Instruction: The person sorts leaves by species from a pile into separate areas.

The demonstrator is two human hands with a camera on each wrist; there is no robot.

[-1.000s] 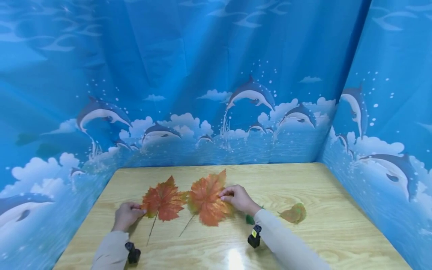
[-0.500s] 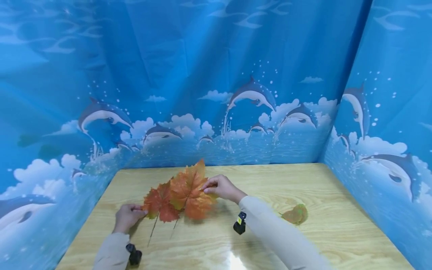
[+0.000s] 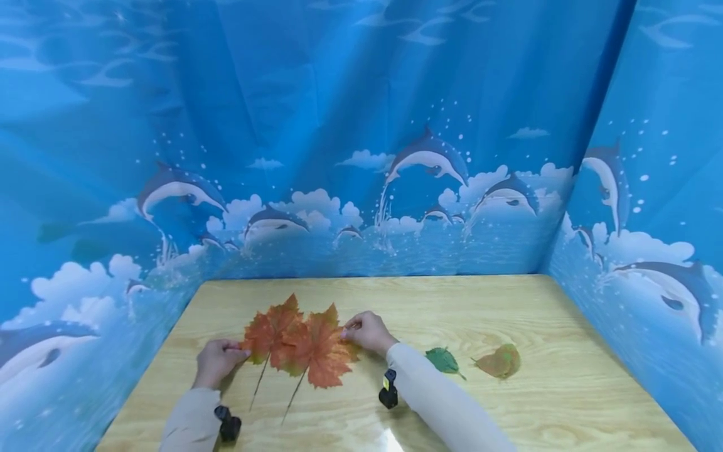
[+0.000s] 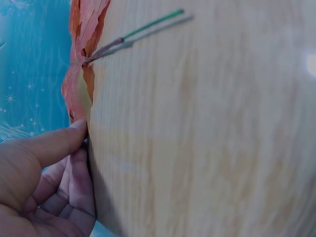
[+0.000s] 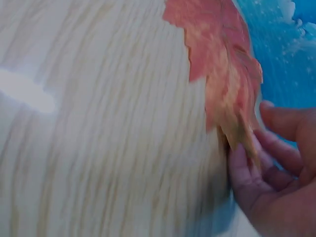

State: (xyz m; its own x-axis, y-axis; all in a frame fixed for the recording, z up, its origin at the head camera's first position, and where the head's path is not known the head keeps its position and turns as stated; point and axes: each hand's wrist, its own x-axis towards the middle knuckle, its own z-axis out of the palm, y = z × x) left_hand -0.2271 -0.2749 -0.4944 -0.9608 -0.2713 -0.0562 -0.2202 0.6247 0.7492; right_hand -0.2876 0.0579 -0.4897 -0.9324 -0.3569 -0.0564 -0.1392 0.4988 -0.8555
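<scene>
Two orange-red artificial maple leaves lie side by side on the table, stems toward the front. The right maple leaf (image 3: 323, 351) overlaps the edge of the left maple leaf (image 3: 270, 333). My left hand (image 3: 219, 363) pinches the left leaf's outer edge; in the left wrist view the thumb (image 4: 61, 140) presses on that edge beside the green-tipped stem (image 4: 153, 24). At the right leaf's far side, my right hand (image 3: 369, 333) holds its edge. The right wrist view shows a leaf tip (image 5: 242, 136) among the curled fingers.
A small green leaf (image 3: 443, 361) lies right of the right forearm, and a brownish-green leaf (image 3: 499, 361) farther right. Both rest on the wood-grain table (image 3: 565, 402). Blue dolphin-printed curtains (image 3: 361, 125) rise behind and along the sides.
My right hand has carried the right maple leaf leftward, lifting it and then lowering it against the left one. The small green leaf has come into view. The left hand keeps its place.
</scene>
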